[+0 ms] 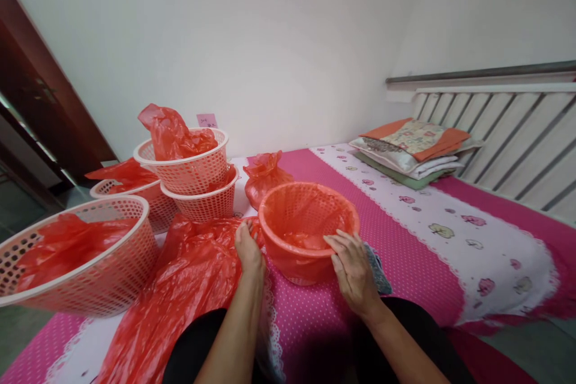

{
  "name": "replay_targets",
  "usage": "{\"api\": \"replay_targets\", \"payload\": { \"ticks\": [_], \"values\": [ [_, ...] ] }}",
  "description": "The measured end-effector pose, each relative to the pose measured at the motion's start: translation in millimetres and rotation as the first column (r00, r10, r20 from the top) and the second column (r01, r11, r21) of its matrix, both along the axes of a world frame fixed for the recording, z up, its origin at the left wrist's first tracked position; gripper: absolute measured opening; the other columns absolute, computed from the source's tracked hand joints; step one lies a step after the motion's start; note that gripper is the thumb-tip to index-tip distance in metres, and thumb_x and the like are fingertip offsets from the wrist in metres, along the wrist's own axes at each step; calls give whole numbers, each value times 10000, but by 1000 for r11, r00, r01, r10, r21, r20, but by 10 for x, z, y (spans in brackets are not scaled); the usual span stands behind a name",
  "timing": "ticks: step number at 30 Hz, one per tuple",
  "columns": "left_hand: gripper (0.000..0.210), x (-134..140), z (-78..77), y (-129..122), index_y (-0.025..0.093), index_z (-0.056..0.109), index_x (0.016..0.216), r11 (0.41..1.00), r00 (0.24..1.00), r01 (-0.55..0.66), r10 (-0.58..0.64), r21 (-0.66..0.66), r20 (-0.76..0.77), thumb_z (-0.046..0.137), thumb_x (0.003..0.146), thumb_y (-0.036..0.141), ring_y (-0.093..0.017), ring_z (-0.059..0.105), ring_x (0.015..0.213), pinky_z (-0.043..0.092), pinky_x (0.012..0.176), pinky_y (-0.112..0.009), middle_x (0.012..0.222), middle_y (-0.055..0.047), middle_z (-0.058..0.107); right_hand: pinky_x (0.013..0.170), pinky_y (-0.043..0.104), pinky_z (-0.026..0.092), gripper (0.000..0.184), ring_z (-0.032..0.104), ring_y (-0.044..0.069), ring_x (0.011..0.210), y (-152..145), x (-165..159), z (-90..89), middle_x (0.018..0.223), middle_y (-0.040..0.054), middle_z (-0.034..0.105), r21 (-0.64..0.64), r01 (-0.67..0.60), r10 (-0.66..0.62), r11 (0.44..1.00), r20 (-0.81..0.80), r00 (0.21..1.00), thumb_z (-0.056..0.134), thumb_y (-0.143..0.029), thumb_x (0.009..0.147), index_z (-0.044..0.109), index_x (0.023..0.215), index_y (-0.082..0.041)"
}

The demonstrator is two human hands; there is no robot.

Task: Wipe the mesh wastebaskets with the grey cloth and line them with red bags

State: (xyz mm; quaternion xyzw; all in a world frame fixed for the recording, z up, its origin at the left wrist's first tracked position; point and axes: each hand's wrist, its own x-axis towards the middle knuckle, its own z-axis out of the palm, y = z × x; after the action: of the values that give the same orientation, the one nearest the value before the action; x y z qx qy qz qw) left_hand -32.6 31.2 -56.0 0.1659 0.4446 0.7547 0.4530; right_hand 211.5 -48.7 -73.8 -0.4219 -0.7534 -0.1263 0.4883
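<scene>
A round plastic basket (288,258) stands in front of me, lined with a red plastic bag (315,216) that covers its rim. My right hand (353,267) grips the near right rim, fingers over the edge and thumb outside. At the basket's left side, my left hand (251,249) is closed on red plastic film, its fingertips partly hidden. A large loose red plastic bag (189,276) lies spread out just left of that hand. Behind the basket sits a bunched, filled red bag (265,177).
Pink perforated baskets holding red bags stand at the left: a large one (112,276), another behind it (159,210), and a stacked pair (193,174). Folded cushions (414,144) lie by the slatted rail (499,138). Dark grey-blue cloth (380,273) is beside my right hand.
</scene>
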Motion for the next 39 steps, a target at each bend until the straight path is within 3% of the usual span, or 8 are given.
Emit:
{"api": "replay_targets", "payload": {
  "ticks": [2,6,11,16,25,33,36,39],
  "values": [
    [234,-54,131,22,218,644,1169,998,998,22,-19,59,-52,473,1050,325,-145,695,1189,508,1059,-285,1253,-84,736,1179,596,393,415,597,296,1321,-37,-11,-30,1283,94,708,17,7,-7,1000,-2,1000,467,-163,1048,593,1437,-234],
    [433,-174,331,54,196,588,1355,977,975,171,-149,126,-168,674,940,280,-223,648,1336,472,1157,-373,1457,-157,666,1184,570,383,402,593,285,1326,-121,21,-63,1285,87,711,28,4,-4,1000,6,1000,465,-156,1046,604,1416,-231],
    [682,-254,426,95,165,569,1430,943,924,300,-250,143,-288,806,792,205,-291,512,1492,375,1249,-427,1591,-207,551,1224,547,332,398,572,273,1361,-290,71,-105,1326,86,699,12,-7,7,1000,25,1000,467,-136,1038,616,1398,-217],
    [779,-192,412,90,134,529,1477,909,825,404,-311,106,-473,809,761,262,-341,523,1480,386,1242,-504,1600,-251,525,1248,514,292,424,537,257,1394,-464,88,-158,1359,90,686,19,-8,7,1000,43,999,461,-98,1028,608,1414,-194],
    [588,-202,494,86,140,662,1334,889,660,455,-297,52,-690,723,759,243,-318,603,1402,373,1255,-499,1470,-183,670,1260,507,295,460,538,247,1402,-626,167,-211,1344,80,702,7,-43,42,999,69,997,460,-61,1003,600,1423,-185],
    [576,-87,503,167,154,642,1363,928,526,372,-215,-5,-823,621,787,144,-301,609,1379,386,1236,-507,1437,-149,687,1255,507,325,463,550,250,1410,-681,202,-214,1371,72,696,-52,-19,24,998,82,996,488,-88,1007,605,1437,-213],
    [605,-34,514,164,171,645,1346,924,494,383,-213,-8,-843,525,761,76,-268,674,1263,465,1171,-483,1336,-111,736,1232,491,379,477,585,256,1382,-756,233,-150,1376,68,702,-85,-20,29,996,109,994,503,-118,1007,586,1464,-221],
    [605,-11,540,135,167,633,1342,919,498,393,-223,-10,-838,490,760,78,-258,684,1224,492,1137,-463,1310,-108,737,1155,457,483,517,605,270,1368,-813,304,84,1453,99,657,-155,-2,16,988,89,996,504,-174,1018,515,1533,-211]
  ]
}}
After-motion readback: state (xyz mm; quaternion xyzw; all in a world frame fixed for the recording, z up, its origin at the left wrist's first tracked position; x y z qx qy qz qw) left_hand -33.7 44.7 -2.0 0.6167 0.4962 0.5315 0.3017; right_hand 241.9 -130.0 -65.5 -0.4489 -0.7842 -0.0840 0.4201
